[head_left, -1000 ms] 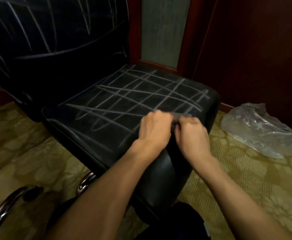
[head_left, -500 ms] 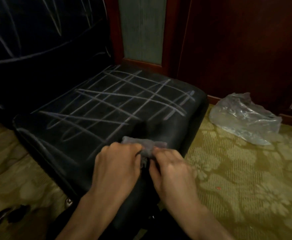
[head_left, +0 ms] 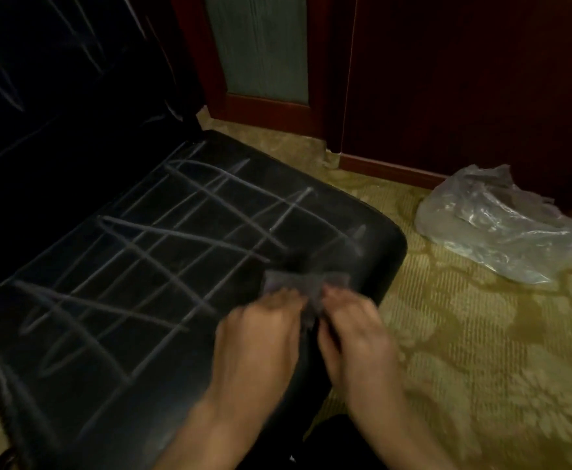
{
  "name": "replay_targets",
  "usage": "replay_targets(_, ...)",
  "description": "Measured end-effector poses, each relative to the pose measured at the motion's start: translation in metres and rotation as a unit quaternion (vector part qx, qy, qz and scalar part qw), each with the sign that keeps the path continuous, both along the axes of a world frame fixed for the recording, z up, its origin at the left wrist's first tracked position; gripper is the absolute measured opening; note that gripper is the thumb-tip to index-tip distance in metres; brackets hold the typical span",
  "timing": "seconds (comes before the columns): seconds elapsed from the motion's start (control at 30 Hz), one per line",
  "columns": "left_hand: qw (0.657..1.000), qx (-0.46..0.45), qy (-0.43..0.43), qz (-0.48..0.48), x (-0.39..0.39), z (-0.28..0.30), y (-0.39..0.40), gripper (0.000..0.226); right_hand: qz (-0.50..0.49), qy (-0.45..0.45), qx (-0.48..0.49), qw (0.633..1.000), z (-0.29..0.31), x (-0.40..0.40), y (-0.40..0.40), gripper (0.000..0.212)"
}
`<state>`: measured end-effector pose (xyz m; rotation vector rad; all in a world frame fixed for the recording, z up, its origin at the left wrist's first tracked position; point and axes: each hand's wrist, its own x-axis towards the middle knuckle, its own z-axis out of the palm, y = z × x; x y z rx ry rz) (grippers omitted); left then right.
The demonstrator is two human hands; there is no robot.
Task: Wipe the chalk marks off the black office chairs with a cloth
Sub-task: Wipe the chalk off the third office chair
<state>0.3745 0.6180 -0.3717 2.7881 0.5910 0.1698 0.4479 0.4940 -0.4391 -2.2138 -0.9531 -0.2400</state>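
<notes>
Both hands, the left hand (head_left: 261,329) and the right hand (head_left: 354,329), pinch a small grey cloth (head_left: 303,288) between them at the front right corner of the chair seat (head_left: 74,334). Chalk marks (head_left: 162,252) cross nearly the whole seat and the backrest (head_left: 40,79). Bunched this small, the cloth may smear the chalk or skip lines. A plastic bag (head_left: 494,225) lies on the carpet (head_left: 481,351).

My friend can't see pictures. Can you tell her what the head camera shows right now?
Two hands, left hand and right hand, hold a small grey cloth on a black chair seat covered in crisscrossing chalk lines. A crumpled clear plastic bag lies on the patterned carpet beside the chair.
</notes>
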Motion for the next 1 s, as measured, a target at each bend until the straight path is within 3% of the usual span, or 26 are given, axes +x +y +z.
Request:
replay_targets(0.1, 0.999, 0.015, -0.036, -0.014, -0.008, -0.005, -0.008, 0.036, 0.041, 0.012, 0.018, 0.999, -0.006, -0.007, -0.013, 0.035)
replay_targets(0.37, 0.999, -0.034, -0.022, 0.007, 0.141, 0.004, -0.002, 0.018, -0.053, 0.036, 0.006, 0.998, 0.009, 0.124, 0.010, 0.027)
replay_targets(0.67, 0.998, -0.062, -0.024, -0.010, 0.073, 0.002, -0.023, 0.034, 0.032, 0.036, 0.036, 0.998, 0.000, 0.073, -0.025, 0.030)
replay_targets(0.87, 0.999, -0.028, -0.028, 0.024, 0.138, 0.006, 0.011, 0.025, 0.021, 0.043, -0.003, 0.999, 0.017, 0.140, 0.015, 0.028)
replay_targets(1.0, 0.997, 0.001, 0.027, 0.075, 0.192, 0.016, 0.026, 0.026, 0.003, 0.098, -0.048, 0.994, 0.025, 0.182, 0.045, 0.022)
